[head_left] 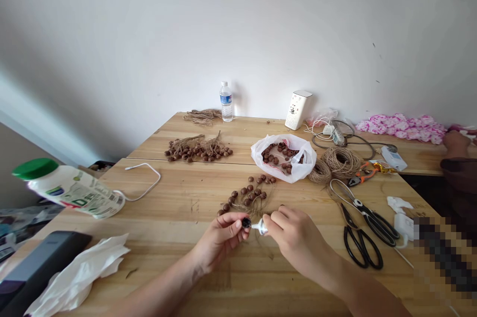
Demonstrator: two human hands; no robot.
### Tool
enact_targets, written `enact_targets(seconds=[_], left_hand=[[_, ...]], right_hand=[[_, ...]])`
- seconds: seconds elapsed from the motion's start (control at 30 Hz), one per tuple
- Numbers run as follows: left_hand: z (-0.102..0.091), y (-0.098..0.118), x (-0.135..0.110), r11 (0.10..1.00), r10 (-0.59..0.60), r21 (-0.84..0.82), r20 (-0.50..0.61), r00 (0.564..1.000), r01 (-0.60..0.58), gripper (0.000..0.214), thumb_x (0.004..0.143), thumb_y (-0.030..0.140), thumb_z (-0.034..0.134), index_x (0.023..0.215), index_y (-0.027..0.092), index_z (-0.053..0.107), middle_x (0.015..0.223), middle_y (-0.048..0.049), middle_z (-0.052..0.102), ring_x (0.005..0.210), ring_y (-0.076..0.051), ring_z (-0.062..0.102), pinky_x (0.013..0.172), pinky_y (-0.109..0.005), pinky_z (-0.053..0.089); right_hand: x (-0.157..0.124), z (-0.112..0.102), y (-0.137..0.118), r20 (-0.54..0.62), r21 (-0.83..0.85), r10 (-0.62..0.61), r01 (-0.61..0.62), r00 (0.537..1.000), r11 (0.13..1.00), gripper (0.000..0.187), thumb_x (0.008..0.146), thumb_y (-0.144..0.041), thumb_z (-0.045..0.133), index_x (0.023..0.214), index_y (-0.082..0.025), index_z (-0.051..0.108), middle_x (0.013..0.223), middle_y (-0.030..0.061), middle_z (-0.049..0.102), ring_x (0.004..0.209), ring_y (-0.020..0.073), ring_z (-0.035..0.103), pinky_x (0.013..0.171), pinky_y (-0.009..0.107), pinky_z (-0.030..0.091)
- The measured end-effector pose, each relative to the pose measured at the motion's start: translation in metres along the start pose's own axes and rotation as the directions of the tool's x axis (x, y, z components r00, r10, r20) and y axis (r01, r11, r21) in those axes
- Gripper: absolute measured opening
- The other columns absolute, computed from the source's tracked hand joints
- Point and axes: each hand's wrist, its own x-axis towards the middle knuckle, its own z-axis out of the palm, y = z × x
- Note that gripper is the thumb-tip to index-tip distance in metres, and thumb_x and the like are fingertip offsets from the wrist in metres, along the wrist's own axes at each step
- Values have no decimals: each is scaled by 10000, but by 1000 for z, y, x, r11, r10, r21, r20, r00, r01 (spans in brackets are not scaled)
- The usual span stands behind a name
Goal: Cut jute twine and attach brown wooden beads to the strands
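My left hand [219, 238] pinches a dark round bead [246, 222] between thumb and fingers. My right hand [294, 238] grips a small glue tube [260, 226] whose white tip touches the bead. Both hands hover just above the wooden table [179, 198]. Right behind them lies a cluster of brown beads on twine [248, 194]. A white plastic bag [286, 156] holding more brown beads sits further back.
Black scissors [360, 242] and a second pair [367, 210] lie to the right, near twine coils [337, 162] and pliers [362, 174]. A green-capped bottle [70, 189], tissue [80, 275] and a dark case [35, 267] are at left. A water bottle [225, 102] stands by the wall.
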Motion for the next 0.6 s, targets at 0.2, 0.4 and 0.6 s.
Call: enact_targets(seconds=[0.2,0.4,0.6], left_hand=[[1,0,0,1000,-2,0,-18,1000,2,265,554,214,867,782,142,754,668,-55,721,601,-108,645,639,-210,513],[0,0,0,1000,-1,10,-8,1000,1,266,565,214,861,795,139,753,662,-57,715,615,-116,646,652,-221,508],[-1,0,0,1000,8,21,4,1000,-8,252,587,212,850,808,142,752,679,-55,717,623,-115,646,657,-222,508]], right_hand=[[0,2,-3,50,-3,17,-16,999,1000,196,871,-40,468,748,-162,560,684,22,535,659,163,455,556,295,277],[-1,2,-2,59,-7,13,-12,998,1000,181,858,-31,479,753,-160,550,689,21,541,656,163,456,556,291,270],[0,2,-2,60,-9,9,-9,998,1000,182,838,-15,484,745,-156,552,688,19,543,652,162,454,553,298,265]])
